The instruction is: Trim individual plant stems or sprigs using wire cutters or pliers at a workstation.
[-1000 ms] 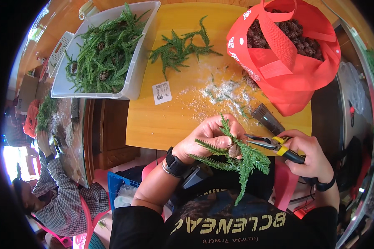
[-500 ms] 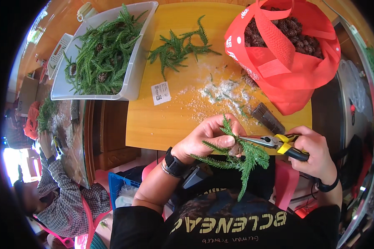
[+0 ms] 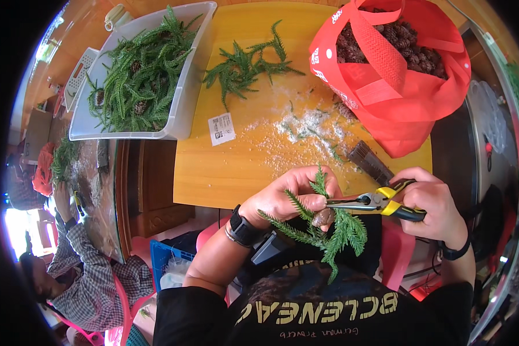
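Note:
My left hand [image 3: 291,193] pinches an artificial pine sprig [image 3: 346,233], its green branches spreading down and to the left in front of my shirt. A small brown pine cone [image 3: 323,217] sits among the branches, just below my left thumb. My right hand [image 3: 437,205] grips yellow-and-black long-nose pliers [image 3: 380,202] by the handles. Their jaws point left and lie across the sprig's centre, with the tips against my left thumb. What the jaws hold, if anything, is too small to make out.
A translucent bin [image 3: 181,115] of pine sprigs and cones stands at far left of the yellow table [image 3: 213,187]. Loose sprigs [image 3: 236,69], a white label [image 3: 221,128], white flakes [image 3: 305,127] and a brown bundle [image 3: 370,162] lie rightward. A red bag [image 3: 403,115] holds cones. Another person [image 3: 92,288] works left.
The pliers have shifted slightly left and down, their tips now at my left thumb. The sprig has turned a little, showing more of the cone.

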The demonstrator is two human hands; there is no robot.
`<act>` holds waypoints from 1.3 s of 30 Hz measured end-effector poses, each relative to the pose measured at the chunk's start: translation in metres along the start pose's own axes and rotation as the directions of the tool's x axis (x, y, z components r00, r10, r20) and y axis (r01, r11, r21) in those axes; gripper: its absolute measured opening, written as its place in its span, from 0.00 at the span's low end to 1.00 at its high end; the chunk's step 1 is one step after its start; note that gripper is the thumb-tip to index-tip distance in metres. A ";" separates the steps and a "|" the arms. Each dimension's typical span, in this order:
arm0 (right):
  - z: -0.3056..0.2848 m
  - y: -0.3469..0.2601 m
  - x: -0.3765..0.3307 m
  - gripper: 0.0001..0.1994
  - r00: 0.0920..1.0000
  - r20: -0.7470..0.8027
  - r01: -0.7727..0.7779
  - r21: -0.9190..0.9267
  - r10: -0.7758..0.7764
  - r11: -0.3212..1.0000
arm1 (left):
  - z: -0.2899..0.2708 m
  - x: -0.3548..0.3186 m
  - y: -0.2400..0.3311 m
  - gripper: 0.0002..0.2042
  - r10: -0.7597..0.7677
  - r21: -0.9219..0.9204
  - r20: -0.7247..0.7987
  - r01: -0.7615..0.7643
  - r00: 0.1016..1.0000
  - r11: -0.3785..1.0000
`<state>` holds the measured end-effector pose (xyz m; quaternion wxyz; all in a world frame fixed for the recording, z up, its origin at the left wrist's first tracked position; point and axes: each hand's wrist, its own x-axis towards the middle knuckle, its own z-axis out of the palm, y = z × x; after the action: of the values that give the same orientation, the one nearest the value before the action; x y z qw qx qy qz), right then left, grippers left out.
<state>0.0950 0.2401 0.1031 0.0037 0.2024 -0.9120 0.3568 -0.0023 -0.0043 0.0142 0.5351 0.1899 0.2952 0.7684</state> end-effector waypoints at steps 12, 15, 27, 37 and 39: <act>0.006 0.001 -0.008 0.10 0.997 -0.062 -0.061 -0.108 0.054 0.992 | -0.002 0.007 -0.002 0.10 0.164 0.149 -0.109 -0.147 0.980 0.978; 0.001 -0.007 -0.007 0.09 0.986 -0.086 -0.155 -0.106 0.146 0.982 | -0.001 0.009 -0.003 0.10 0.194 0.176 -0.128 -0.171 0.973 0.969; -0.013 -0.029 0.011 0.09 0.968 -0.031 -0.247 -0.259 0.248 0.934 | -0.005 0.009 -0.001 0.09 0.282 0.280 -0.168 -0.229 0.945 0.932; 0.037 -0.031 0.008 0.08 0.918 -0.227 -0.372 -0.205 0.325 0.905 | 0.001 0.013 -0.008 0.09 0.543 0.641 -0.387 -0.206 0.745 0.739; 0.048 -0.034 0.010 0.08 0.896 -0.280 -0.400 -0.175 0.344 0.900 | 0.001 0.012 -0.003 0.10 0.800 0.997 0.017 -0.071 0.599 0.031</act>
<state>0.1050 0.1824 0.0904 0.0694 -0.0235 -0.9613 0.2656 -0.0036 0.0076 0.0128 -0.1110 0.3198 0.7586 0.5567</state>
